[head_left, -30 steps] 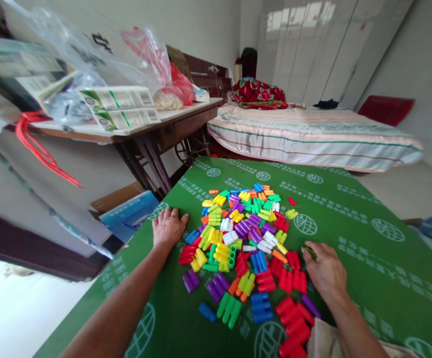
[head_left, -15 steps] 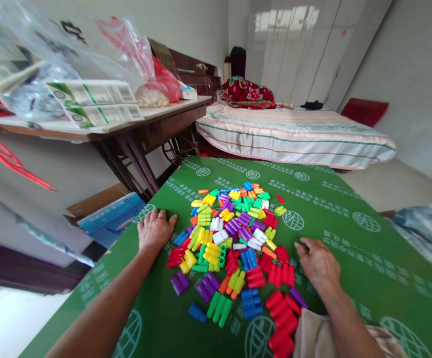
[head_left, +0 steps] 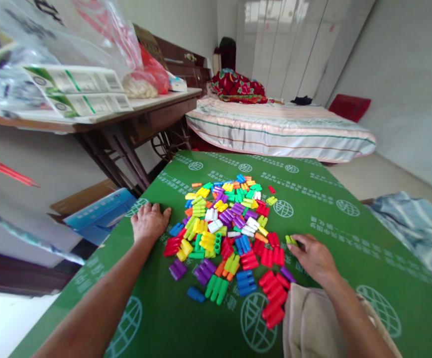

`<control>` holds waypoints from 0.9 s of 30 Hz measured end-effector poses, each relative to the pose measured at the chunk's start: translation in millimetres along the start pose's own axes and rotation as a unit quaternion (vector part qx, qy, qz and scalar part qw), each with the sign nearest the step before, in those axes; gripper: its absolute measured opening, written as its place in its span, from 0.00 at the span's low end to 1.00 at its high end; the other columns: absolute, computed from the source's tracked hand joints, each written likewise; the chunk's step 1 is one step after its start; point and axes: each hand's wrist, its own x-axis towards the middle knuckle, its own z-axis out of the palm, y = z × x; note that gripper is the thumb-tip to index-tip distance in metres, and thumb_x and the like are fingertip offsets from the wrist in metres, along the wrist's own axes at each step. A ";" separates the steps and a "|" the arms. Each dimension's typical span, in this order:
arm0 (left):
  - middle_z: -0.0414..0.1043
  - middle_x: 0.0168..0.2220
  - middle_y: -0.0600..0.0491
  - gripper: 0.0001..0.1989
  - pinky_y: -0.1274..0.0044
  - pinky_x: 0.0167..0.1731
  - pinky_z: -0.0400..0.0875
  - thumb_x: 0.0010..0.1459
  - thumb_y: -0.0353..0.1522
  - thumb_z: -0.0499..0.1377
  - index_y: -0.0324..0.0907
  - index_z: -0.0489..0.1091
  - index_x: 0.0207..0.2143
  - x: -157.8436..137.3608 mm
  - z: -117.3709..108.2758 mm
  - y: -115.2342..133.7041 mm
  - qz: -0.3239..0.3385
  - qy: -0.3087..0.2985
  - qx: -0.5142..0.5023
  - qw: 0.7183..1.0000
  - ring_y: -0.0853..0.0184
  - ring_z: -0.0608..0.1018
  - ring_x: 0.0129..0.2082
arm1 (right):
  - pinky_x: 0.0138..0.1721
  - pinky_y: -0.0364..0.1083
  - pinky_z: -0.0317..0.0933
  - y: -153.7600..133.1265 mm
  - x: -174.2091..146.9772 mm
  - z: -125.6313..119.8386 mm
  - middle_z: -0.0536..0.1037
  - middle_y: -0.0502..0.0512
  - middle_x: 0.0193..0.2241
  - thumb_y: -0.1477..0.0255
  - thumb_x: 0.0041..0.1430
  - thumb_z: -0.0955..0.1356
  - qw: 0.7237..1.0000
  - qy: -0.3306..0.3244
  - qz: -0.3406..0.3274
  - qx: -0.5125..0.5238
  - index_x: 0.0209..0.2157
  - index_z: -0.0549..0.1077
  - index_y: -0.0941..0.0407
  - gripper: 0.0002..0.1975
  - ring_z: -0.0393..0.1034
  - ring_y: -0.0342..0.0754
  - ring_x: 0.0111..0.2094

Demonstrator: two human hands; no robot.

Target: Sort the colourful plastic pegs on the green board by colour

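Note:
Many bullet-shaped plastic building blocks in red, yellow, green, blue, purple, white and orange lie in a loose heap on the green board (head_left: 335,233). My right hand (head_left: 315,256), to the right of the heap, pinches a small yellow-green block (head_left: 291,239) between thumb and fingers. My left hand (head_left: 150,222) rests flat at the board's left side, fingers spread, holding nothing. Closest to my right hand are red blocks (head_left: 271,256) and a purple block (head_left: 287,274). Near me lie a green block (head_left: 216,289) and a blue block (head_left: 246,283).
A beige cloth (head_left: 305,318) covers part of the board's near right. Left of the board stands a sewing-machine table (head_left: 156,110) with boxes (head_left: 85,102) and plastic bags; a blue box (head_left: 102,209) sits below. A bed (head_left: 275,124) stands beyond, and blue checked cloth (head_left: 412,228) lies at right.
A yellow-green block now shows in my right hand, whose fingers showed no block before. My left hand stays flat on the board. The whole view has shifted slightly.

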 end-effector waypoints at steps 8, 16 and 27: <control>0.60 0.58 0.36 0.29 0.58 0.55 0.56 0.59 0.46 0.42 0.36 0.66 0.50 -1.1 -0.6 0.1 0.005 0.004 -0.006 1.000 0.48 0.59 0.60 | 0.32 0.43 0.62 1.4 -28.0 -1.2 0.76 0.54 0.37 0.66 0.56 0.63 1.000 -0.003 -0.028 0.008 0.45 0.74 0.54 0.16 0.70 0.45 0.30; 0.55 0.62 0.35 0.30 0.55 0.56 0.53 0.60 0.45 0.40 0.34 0.62 0.54 2.5 3.6 2.1 -0.002 -0.028 -0.013 1.000 0.47 0.55 0.62 | 0.37 0.45 0.63 -6.6 -38.9 -4.1 0.75 0.54 0.44 0.67 0.57 0.63 0.999 -0.042 -0.030 0.018 0.46 0.73 0.53 0.17 0.71 0.46 0.35; 0.52 0.63 0.35 0.33 0.56 0.58 0.50 0.59 0.48 0.39 0.34 0.60 0.56 -3.7 3.5 -2.9 0.023 -0.037 -0.013 0.999 0.48 0.53 0.64 | 0.34 0.45 0.63 -9.3 -45.3 -4.0 0.76 0.55 0.42 0.65 0.58 0.62 0.998 -0.039 -0.046 0.011 0.46 0.74 0.56 0.18 0.71 0.47 0.33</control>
